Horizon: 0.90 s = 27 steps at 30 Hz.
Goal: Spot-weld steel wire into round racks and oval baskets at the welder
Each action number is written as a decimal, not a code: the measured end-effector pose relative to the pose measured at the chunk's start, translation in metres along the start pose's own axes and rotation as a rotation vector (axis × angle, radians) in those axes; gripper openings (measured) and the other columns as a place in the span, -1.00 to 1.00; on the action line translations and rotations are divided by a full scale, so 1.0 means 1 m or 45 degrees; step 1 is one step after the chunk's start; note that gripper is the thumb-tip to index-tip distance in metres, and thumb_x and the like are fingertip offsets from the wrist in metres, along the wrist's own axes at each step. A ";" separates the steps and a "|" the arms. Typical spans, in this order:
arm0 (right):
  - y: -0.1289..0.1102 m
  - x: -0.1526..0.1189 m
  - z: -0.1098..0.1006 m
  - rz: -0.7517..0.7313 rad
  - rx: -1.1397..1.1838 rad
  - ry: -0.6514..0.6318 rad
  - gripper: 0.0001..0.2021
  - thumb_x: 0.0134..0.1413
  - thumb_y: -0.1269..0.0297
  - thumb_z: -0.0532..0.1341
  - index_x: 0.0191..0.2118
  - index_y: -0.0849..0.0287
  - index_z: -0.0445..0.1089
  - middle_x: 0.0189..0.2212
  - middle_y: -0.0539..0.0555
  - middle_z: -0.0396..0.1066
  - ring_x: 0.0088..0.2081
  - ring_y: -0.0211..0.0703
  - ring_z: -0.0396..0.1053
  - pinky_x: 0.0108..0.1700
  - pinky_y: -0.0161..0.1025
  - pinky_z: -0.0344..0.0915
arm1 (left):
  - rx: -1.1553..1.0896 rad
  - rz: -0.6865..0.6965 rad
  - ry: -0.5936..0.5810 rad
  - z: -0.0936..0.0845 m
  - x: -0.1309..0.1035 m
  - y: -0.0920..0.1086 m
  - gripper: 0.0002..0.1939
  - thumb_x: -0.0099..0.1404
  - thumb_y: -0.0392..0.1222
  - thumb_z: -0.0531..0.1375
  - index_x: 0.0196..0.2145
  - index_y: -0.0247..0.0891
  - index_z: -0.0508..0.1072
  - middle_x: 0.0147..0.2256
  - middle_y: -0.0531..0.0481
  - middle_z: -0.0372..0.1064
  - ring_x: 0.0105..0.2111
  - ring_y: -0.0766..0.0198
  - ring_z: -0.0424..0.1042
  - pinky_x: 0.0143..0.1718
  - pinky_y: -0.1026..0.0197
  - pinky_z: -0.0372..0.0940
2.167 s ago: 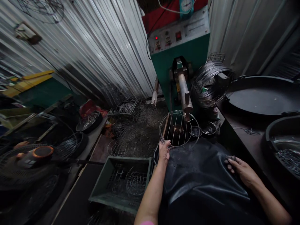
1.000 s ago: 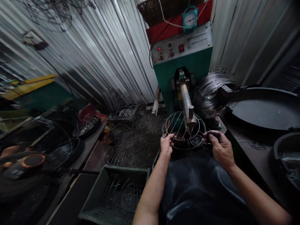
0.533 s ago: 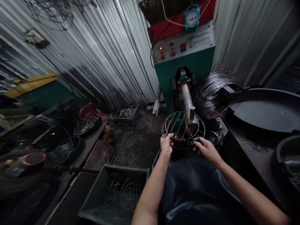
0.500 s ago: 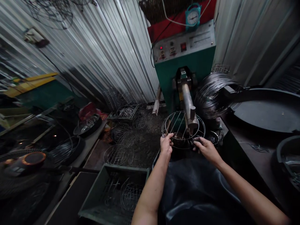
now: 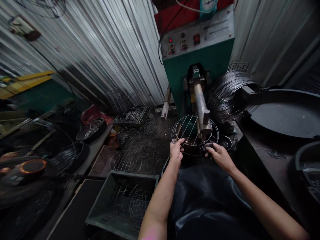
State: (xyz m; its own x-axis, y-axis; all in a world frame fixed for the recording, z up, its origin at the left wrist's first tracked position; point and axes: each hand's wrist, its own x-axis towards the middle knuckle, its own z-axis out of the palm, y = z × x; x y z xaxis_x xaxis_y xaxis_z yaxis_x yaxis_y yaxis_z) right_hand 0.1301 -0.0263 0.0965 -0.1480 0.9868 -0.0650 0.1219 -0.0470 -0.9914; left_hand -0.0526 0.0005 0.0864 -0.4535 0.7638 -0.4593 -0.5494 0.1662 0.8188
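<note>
A round wire rack [image 5: 188, 128] with several straight crossbars lies level under the arm of a green spot welding machine [image 5: 197, 55]. My left hand [image 5: 177, 150] pinches its near left rim between thumb and fingers. On the near right, my right hand [image 5: 217, 154] is closed at the ring's edge, close below the electrode tip [image 5: 205, 130]. Its fingertips are pressed together; whatever small piece they hold is too dark to make out. The upper electrode arm [image 5: 200, 98] reaches over the rack's right part.
A coil of wire [image 5: 231, 95] hangs right of the machine. Beyond it, a wide black pan [image 5: 285, 118] rests on a dark table. At lower left stands a green plastic crate [image 5: 100, 208] holding wire racks. More wire racks [image 5: 125, 161] lie on the floor behind it.
My right hand has shifted slightly left along the rack's edge, towards the electrode. My left hand keeps its hold on the rim. The whole view has tilted down a little.
</note>
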 end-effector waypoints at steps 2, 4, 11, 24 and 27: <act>0.000 0.001 0.000 -0.010 0.010 -0.002 -0.68 -0.04 0.03 0.16 -0.32 0.23 0.32 -0.53 0.04 0.41 -0.55 -0.28 0.33 -0.58 -0.37 0.18 | 0.000 0.002 -0.015 0.001 0.000 0.001 -0.53 -0.27 -0.29 0.37 -0.44 -0.24 0.19 -0.66 0.27 0.06 -0.74 0.57 0.01 -0.73 0.42 -0.10; 0.000 0.003 0.001 -0.019 0.020 -0.006 -0.68 -0.04 0.03 0.16 -0.35 0.23 0.32 -0.51 0.05 0.42 -0.55 -0.29 0.33 -0.57 -0.37 0.18 | 0.005 0.005 -0.030 0.002 0.000 0.001 -0.54 -0.28 -0.28 0.38 -0.46 -0.24 0.18 -0.68 0.28 0.04 -0.74 0.57 -0.01 -0.74 0.42 -0.10; 0.005 0.011 0.000 -0.020 0.048 0.007 -0.67 -0.08 0.00 0.18 -0.38 0.21 0.31 -0.49 0.05 0.42 -0.56 -0.28 0.33 -0.57 -0.36 0.20 | 0.033 -0.007 -0.005 0.006 0.002 0.003 -0.56 -0.27 -0.27 0.36 -0.52 -0.24 0.15 -0.69 0.27 0.07 -0.76 0.56 -0.02 -0.76 0.41 -0.11; 0.066 -0.037 -0.054 0.113 0.028 0.263 -0.62 -0.08 0.05 0.18 -0.19 0.22 0.39 -0.46 0.06 0.41 -0.53 -0.25 0.32 -0.49 -0.31 0.27 | 0.130 -0.017 0.048 0.012 0.001 0.008 -0.66 -0.20 -0.28 0.34 -0.61 -0.27 0.18 -0.74 0.25 0.04 -0.78 0.56 -0.02 -0.79 0.41 -0.18; 0.108 -0.060 -0.074 0.412 -0.030 0.160 -0.64 -0.12 0.16 0.14 -0.19 0.25 0.37 -0.60 -0.01 0.32 -0.61 -0.27 0.25 -0.57 -0.32 0.19 | 0.138 -0.041 0.062 0.014 -0.001 0.010 -0.68 -0.20 -0.29 0.34 -0.63 -0.28 0.19 -0.73 0.21 0.08 -0.78 0.53 0.05 -0.79 0.41 -0.19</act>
State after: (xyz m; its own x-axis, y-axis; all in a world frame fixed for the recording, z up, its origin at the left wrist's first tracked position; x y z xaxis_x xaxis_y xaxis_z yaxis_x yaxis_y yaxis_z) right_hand 0.2248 -0.0791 0.0021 0.0241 0.9327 -0.3598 0.1659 -0.3587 -0.9186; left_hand -0.0476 0.0103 0.0997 -0.4718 0.7261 -0.5003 -0.4866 0.2588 0.8344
